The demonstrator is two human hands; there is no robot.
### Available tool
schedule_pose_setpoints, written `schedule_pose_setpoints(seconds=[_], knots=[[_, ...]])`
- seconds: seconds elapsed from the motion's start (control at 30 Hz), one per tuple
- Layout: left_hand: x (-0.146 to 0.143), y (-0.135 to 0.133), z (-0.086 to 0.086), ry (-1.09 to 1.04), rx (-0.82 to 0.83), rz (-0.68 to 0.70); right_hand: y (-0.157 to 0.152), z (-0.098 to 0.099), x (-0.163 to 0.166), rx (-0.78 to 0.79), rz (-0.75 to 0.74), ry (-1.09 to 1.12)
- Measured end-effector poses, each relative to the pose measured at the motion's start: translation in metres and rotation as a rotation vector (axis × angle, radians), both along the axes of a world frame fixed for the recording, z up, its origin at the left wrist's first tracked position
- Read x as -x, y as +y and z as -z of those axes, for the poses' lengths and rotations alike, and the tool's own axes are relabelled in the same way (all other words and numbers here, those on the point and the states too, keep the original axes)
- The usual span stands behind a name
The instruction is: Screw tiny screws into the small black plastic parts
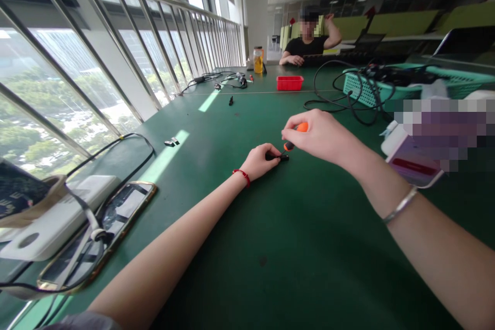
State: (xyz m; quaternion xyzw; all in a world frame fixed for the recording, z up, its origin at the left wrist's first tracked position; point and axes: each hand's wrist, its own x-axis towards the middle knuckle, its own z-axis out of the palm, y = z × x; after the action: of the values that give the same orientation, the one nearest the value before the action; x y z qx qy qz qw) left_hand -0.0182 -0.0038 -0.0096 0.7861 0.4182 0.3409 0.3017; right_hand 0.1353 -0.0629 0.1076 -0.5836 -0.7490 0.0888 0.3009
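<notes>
My left hand (260,162) rests on the green table (294,247), its fingers pinched on a small black part (279,156) lying on the surface. My right hand (320,136) is closed around an orange and black screwdriver (295,135), held upright with its tip pointing down at the black part. The two hands almost touch near the middle of the table. A red string circles my left wrist and a silver bangle my right.
A phone (102,232), white power bank (54,219) and black cable (127,157) lie at the left edge. Two tiny parts (171,142) sit nearby. A red tray (290,82), teal basket (390,85) with cables, jar (258,60) and a seated person (311,41) are farther back.
</notes>
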Motion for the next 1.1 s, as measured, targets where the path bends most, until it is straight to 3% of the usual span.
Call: schedule_pose_setpoints(seconds=[0.13, 0.23, 0.33, 0.43, 0.67, 1.1], knots=[[0.000, 0.000, 0.000, 0.036, -0.005, -0.010, -0.001, 0.020, -0.027, -0.195, 0.107, 0.299], [-0.001, -0.001, -0.001, 0.060, -0.033, -0.016, 0.005, 0.053, -0.037, -0.348, 0.233, 0.266], [-0.001, -0.003, -0.002, 0.072, -0.066, -0.025, 0.012, 0.086, -0.035, -0.343, 0.071, 0.047], [-0.001, -0.004, -0.002, 0.063, -0.067, -0.027, 0.017, 0.103, -0.031, -0.255, -0.016, -0.116], [-0.002, -0.004, -0.003, 0.053, -0.061, -0.026, 0.019, 0.103, -0.033, -0.091, -0.067, -0.192], [-0.004, -0.006, -0.002, 0.137, -0.188, -0.017, 0.021, 0.107, -0.031, -0.056, -0.095, -0.234]])
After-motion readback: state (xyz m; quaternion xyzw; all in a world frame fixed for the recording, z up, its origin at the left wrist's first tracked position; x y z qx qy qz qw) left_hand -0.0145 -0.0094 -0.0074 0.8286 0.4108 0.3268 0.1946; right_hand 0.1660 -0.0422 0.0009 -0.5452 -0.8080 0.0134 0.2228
